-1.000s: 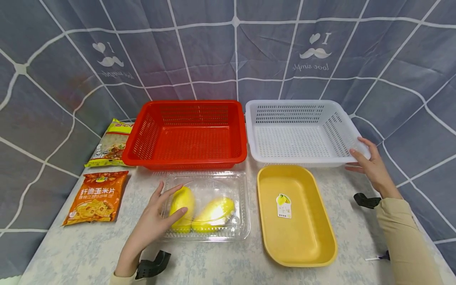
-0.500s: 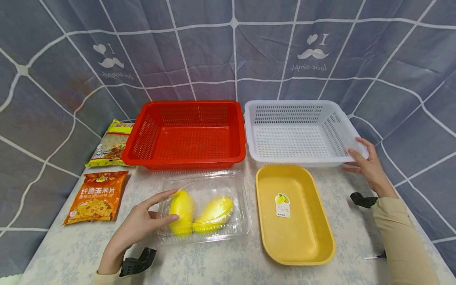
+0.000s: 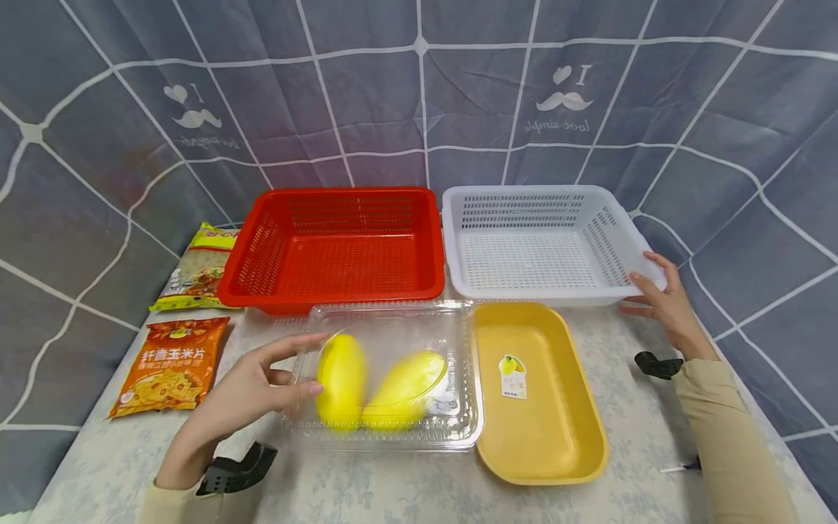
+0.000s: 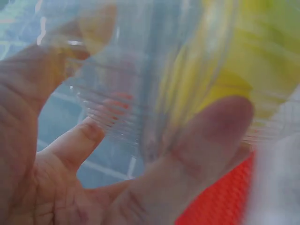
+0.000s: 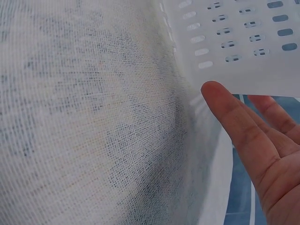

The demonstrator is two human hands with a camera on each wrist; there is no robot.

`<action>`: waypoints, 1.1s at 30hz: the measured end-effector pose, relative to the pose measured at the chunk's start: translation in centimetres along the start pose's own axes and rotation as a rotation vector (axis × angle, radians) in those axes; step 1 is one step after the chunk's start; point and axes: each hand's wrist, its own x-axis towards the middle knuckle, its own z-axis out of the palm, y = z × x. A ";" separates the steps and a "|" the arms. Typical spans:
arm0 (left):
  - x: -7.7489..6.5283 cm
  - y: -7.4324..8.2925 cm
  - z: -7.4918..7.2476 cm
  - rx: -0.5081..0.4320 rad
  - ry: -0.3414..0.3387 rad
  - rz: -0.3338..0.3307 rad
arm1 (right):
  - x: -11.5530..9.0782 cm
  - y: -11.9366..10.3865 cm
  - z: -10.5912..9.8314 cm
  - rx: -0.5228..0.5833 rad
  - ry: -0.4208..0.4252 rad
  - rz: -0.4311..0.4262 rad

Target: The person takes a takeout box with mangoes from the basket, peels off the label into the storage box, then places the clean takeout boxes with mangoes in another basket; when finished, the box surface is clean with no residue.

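My left hand (image 3: 245, 389) grips the left side of a clear plastic clamshell box (image 3: 419, 441). Two yellow mangoes, a left one (image 3: 342, 382) and a right one (image 3: 404, 393), show through its lid. The box's right edge overlaps the left rim of a yellow tray (image 3: 543, 444). In the left wrist view the thumb (image 4: 206, 136) presses the ridged clear wall, the other fingers spread behind it. At the front right corner of the white basket (image 3: 530, 258), my right hand (image 3: 671, 309) rests with fairly straight fingers; the right wrist view shows a fingertip (image 5: 213, 91) by its wall.
A red basket (image 3: 350, 269) stands behind the box, beside the white one. At the left lie an orange snack bag (image 3: 172, 364) and a yellow-green food bag (image 3: 196, 269). The tray bears a fruit sticker (image 3: 513, 377). A grey curtain (image 3: 366, 94) hangs behind.
The left hand has taken hold of the clamshell box's left side, and the box has moved right, over the tray's edge. The right hand stays at the white basket's corner.
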 end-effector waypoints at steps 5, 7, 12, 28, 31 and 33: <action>2.5 2.8 0.0 0.011 -0.022 0.095 | 0.0 0.0 0.1 -0.006 0.001 0.002; 3.9 3.9 0.2 0.015 -0.010 0.129 | 0.1 0.0 0.1 -0.021 -0.002 -0.002; 8.3 6.4 1.0 0.159 0.086 0.203 | 0.1 -0.1 0.1 -0.057 0.008 0.001; 22.7 10.2 7.1 0.090 0.148 0.242 | -0.1 -0.5 0.6 -0.100 0.045 0.060; 24.2 10.4 8.5 0.115 0.143 0.217 | -0.3 -0.7 0.9 -0.129 0.050 0.065; 25.0 10.5 9.6 0.136 0.139 0.198 | -0.6 -1.3 1.3 -0.133 0.045 0.056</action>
